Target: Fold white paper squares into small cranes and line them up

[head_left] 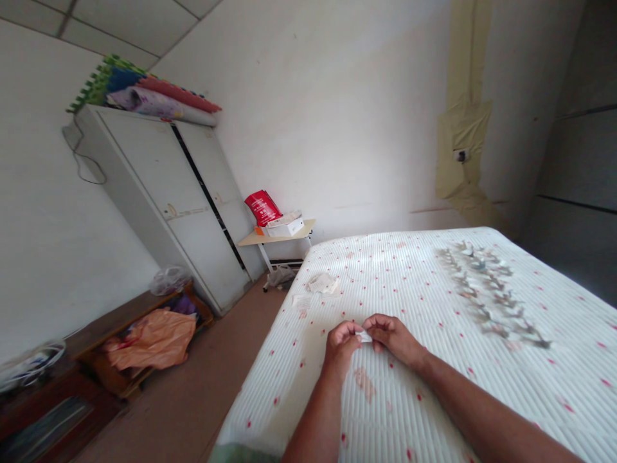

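Both of my hands meet above the near middle of a bed with a white ribbed cover (pixel 385 276) dotted in red. My left hand (pixel 341 344) is closed, its thumb and fingers pinching one side of a small white piece of paper (pixel 364 336). The other side of the paper is pinched by my right hand (pixel 389 335), whose fingers are bent around it. My fingers partly hide the paper, so its exact folded shape cannot be made out.
Rows of several small folded figures (pixel 491 289) stand on the bed at right. Thin papers (pixel 322 283) lie at its left. Beyond are a small table (pixel 250 239) with a red bag (pixel 263 207), a grey cabinet (pixel 178 193) and an orange bag (pixel 154 341).
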A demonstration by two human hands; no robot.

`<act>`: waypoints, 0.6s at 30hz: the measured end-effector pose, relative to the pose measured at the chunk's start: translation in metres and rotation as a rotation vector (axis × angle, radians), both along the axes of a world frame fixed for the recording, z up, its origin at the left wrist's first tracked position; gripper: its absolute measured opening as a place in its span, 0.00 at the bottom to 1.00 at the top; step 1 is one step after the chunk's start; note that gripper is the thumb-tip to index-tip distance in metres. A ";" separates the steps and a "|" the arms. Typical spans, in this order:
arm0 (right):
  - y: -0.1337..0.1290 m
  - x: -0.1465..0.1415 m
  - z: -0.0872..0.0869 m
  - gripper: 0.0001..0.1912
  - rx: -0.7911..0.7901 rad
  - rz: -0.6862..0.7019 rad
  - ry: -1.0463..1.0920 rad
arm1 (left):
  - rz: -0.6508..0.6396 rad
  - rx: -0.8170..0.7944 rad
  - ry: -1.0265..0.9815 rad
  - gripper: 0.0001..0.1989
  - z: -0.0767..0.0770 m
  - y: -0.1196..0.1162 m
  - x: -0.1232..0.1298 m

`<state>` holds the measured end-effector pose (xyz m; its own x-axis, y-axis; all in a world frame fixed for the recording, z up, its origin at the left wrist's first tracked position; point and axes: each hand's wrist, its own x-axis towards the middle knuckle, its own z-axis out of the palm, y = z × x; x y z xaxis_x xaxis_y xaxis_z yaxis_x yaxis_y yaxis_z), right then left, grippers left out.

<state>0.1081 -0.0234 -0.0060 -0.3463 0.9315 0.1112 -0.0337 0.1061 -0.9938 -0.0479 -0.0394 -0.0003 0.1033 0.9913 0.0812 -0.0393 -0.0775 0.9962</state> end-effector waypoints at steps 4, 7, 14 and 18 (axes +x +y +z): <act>0.002 0.001 -0.002 0.15 -0.019 0.008 0.015 | -0.002 -0.021 -0.003 0.09 -0.001 0.001 0.000; 0.001 0.000 -0.001 0.16 -0.041 0.007 0.015 | 0.000 -0.039 -0.007 0.09 0.000 0.000 0.000; 0.001 0.001 0.002 0.16 -0.059 0.024 0.056 | 0.027 -0.040 -0.016 0.09 0.005 -0.003 0.003; 0.002 0.001 0.000 0.16 -0.070 0.029 0.066 | 0.018 -0.046 -0.054 0.09 0.007 -0.004 0.003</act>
<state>0.1094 -0.0218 -0.0057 -0.3677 0.9273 0.0695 -0.1016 0.0343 -0.9942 -0.0448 -0.0434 0.0068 0.0821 0.9958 0.0402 -0.0919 -0.0326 0.9952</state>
